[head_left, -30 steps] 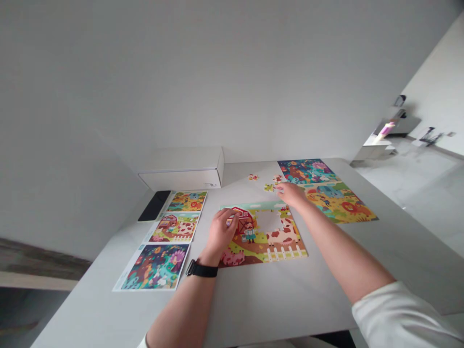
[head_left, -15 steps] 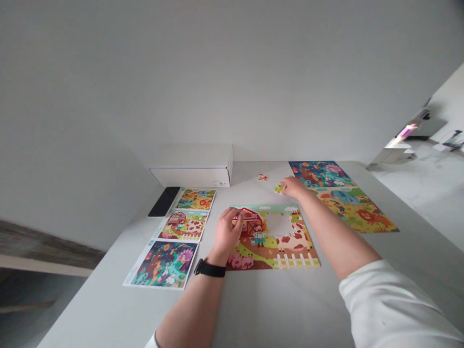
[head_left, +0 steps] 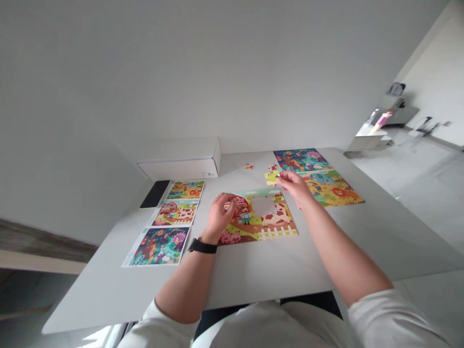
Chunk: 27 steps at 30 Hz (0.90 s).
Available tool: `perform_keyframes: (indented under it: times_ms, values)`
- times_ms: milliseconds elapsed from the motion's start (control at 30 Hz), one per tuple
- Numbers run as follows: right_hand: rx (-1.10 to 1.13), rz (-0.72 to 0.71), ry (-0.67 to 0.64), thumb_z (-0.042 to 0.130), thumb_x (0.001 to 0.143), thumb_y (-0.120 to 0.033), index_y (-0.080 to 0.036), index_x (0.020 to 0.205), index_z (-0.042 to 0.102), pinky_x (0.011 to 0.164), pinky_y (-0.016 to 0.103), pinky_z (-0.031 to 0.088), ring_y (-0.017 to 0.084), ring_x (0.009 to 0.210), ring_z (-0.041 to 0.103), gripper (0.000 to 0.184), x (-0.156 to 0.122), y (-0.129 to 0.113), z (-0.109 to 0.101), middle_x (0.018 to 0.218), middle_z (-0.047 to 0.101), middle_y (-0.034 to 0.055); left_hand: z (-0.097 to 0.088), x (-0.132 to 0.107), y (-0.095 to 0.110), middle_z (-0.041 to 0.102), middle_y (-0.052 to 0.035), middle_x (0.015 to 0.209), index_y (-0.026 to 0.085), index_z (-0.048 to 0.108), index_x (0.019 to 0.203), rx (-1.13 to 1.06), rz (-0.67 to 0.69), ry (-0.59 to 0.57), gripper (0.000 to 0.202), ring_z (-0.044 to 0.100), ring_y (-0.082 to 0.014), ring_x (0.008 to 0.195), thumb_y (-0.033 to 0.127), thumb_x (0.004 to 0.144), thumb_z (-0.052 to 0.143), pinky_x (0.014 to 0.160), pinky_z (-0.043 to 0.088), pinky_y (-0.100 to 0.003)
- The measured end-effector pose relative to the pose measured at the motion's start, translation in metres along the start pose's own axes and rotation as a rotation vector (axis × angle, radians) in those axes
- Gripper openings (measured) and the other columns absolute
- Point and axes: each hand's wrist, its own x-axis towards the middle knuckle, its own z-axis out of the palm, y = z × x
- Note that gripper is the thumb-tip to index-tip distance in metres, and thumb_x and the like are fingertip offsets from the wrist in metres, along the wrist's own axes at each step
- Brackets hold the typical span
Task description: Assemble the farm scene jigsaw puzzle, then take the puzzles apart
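Note:
A farm jigsaw puzzle (head_left: 270, 227) with a red barn and a spotted cow lies on the white table (head_left: 253, 275) in front of me, with a gap (head_left: 261, 205) in its middle. My left hand (head_left: 222, 215), with a black watch on the wrist, rests curled on the puzzle's left part by the barn. My right hand (head_left: 293, 186) hovers above the puzzle's top right corner and pinches a yellow-green puzzle piece (head_left: 271, 178). Two loose pieces (head_left: 249, 166) lie farther back.
Two finished puzzles (head_left: 319, 176) lie to the right. Three picture cards (head_left: 170, 217) lie in a column on the left, beside a black phone (head_left: 155, 193). A white box (head_left: 179, 162) stands against the wall. The room's floor and furniture show at far right.
My right hand picked up the yellow-green piece from the table behind the puzzle and drew it back toward the puzzle. The left hand stayed on the barn area. The camera shifted.

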Motion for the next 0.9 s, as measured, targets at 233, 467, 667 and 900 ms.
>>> perform_keyframes:
  times_ms: [233, 467, 667, 900]
  values:
    - [0.218, 0.098, 0.043, 0.091, 0.063, -0.065, -0.025, 0.091, 0.064, 0.061, 0.027, 0.042, 0.013, 0.064, 0.052, 0.055, -0.044, 0.012, 0.024, 0.074, 0.059, -0.005, 0.008, 0.003, 0.035, 0.077, -0.0056, 0.101, 0.022, 0.075, 0.112, -0.229, -0.15, -0.02, 0.023, 0.072, -0.0174, 0.086, 0.04, 0.101, 0.064, 0.08, 0.058, -0.03]
    - [0.224, 0.119, -0.026, 0.09, 0.064, -0.065, -0.025, 0.09, 0.065, 0.06, 0.028, 0.038, 0.013, 0.062, 0.049, 0.054, -0.054, 0.019, 0.037, 0.067, 0.056, -0.0066, 0.051, 0.023, 0.061, 0.073, -0.0044, 0.101, 0.022, 0.07, 0.118, -0.457, -0.417, -0.123, 0.028, 0.071, -0.0147, 0.081, 0.037, 0.095, 0.072, 0.063, 0.054, -0.023]
    - [0.183, 0.091, -0.054, 0.089, 0.07, -0.064, -0.025, 0.092, 0.067, 0.063, 0.029, 0.041, 0.014, 0.065, 0.052, 0.05, -0.055, 0.023, 0.035, 0.071, 0.06, -0.0049, 0.075, 0.012, 0.056, 0.07, -0.0012, 0.094, 0.021, 0.066, 0.113, -0.595, -0.466, -0.124, 0.028, 0.068, -0.0119, 0.073, 0.034, 0.091, 0.076, 0.062, 0.056, -0.022]
    - [0.122, 0.072, -0.102, 0.086, 0.074, -0.063, -0.025, 0.097, 0.067, 0.069, 0.031, 0.046, 0.017, 0.073, 0.057, 0.048, -0.055, 0.028, 0.034, 0.078, 0.066, -0.0026, 0.074, 0.006, 0.048, 0.07, 0.0019, 0.084, 0.02, 0.066, 0.107, -0.655, -0.473, -0.102, 0.029, 0.062, -0.0089, 0.062, 0.035, 0.087, 0.081, 0.058, 0.052, -0.021]
